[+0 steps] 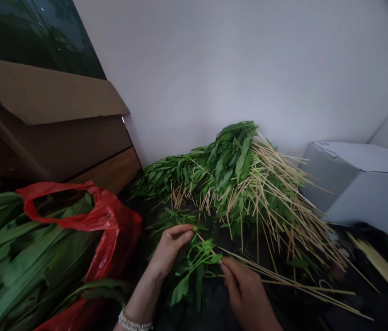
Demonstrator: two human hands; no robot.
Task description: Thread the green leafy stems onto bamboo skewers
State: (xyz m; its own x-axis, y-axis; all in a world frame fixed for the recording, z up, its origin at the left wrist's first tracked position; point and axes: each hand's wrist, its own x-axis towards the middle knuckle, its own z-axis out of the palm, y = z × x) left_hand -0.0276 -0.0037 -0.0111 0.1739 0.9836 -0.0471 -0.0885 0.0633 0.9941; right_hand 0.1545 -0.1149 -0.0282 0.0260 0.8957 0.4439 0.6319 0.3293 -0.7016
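Near the bottom centre, my left hand point(175, 243), with a beaded bracelet at the wrist, pinches the upper end of a leafy green piece. A thin wooden stick point(200, 238) runs between my hands through bunched green stems point(205, 252). My right hand point(245, 285) is closed on the stick's lower end at the right of those stems. Loose leaves point(182, 288) hang below. Behind my hands lies a large pile of leaf bundles point(231, 156) on sticks point(276, 184), their bare ends pointing right and down.
A red plastic bag point(109, 220) full of long green leaves point(31, 257) stands at the left. Behind it is an open cardboard box point(59, 99). At the right are a white box point(379, 184) and a bundle of bare sticks point(383, 266). A pale wall stands behind.
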